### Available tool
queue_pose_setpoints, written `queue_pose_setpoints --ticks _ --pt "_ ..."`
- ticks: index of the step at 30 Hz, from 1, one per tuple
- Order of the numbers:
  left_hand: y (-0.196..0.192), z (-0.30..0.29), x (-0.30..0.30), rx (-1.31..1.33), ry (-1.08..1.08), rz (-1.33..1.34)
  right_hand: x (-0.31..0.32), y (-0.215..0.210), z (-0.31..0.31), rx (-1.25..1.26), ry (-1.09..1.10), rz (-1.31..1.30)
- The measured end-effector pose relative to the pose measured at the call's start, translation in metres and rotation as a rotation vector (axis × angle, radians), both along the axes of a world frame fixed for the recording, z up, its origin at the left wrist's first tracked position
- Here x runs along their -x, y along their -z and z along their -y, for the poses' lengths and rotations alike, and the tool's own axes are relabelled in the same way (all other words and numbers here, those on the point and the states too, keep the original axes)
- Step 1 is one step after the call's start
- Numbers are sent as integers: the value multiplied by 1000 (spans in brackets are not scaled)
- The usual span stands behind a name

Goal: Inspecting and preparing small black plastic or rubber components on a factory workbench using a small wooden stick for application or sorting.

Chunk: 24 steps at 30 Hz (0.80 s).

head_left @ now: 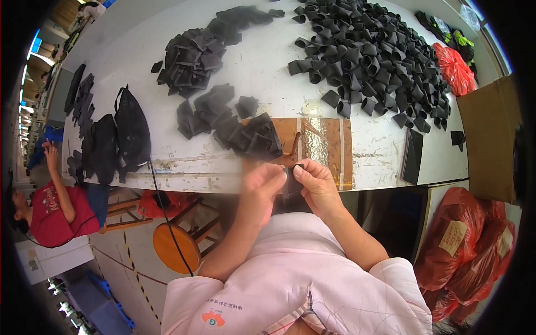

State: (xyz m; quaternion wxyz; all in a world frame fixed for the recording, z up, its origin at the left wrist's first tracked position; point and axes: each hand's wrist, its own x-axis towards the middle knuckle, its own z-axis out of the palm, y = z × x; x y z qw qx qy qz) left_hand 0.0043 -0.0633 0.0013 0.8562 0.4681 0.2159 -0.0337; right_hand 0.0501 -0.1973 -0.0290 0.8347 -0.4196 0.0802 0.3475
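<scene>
Between my two hands, at the near edge of the table, is a small black fabric piece (290, 188). My left hand (262, 187) pinches its left side with thumb and fingertips. On the other side my right hand (318, 183) grips its upper right edge, thumb on top. Just beyond my fingers a brown curved stick (296, 144) stands up from a taped cardboard sheet (341, 148). Flat black pieces (254, 137) lie loosely stacked left of the stick, nearest my left hand.
Farther left is a heap of flat black pieces (192, 61). Many rolled black tubes (368, 61) fill the far right. Black mesh bags (133, 128) lie at the left; a cardboard box (491, 139) and red bags (455, 240) stand right. A person in red (53, 215) sits left, beyond a stool (176, 248).
</scene>
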Motion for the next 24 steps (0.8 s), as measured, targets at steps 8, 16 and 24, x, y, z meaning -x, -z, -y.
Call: queue_pose_setpoints --ticks 8,16,24 --pt "-11 0 -4 345 150 -55 -11 -11 14 -220 -32 -133" --pt "-6 4 -4 -99 110 -45 -6 -23 7 945 94 841" --pt "0 30 -3 -1325 -228 411 -1 -38 -3 888 152 1162"
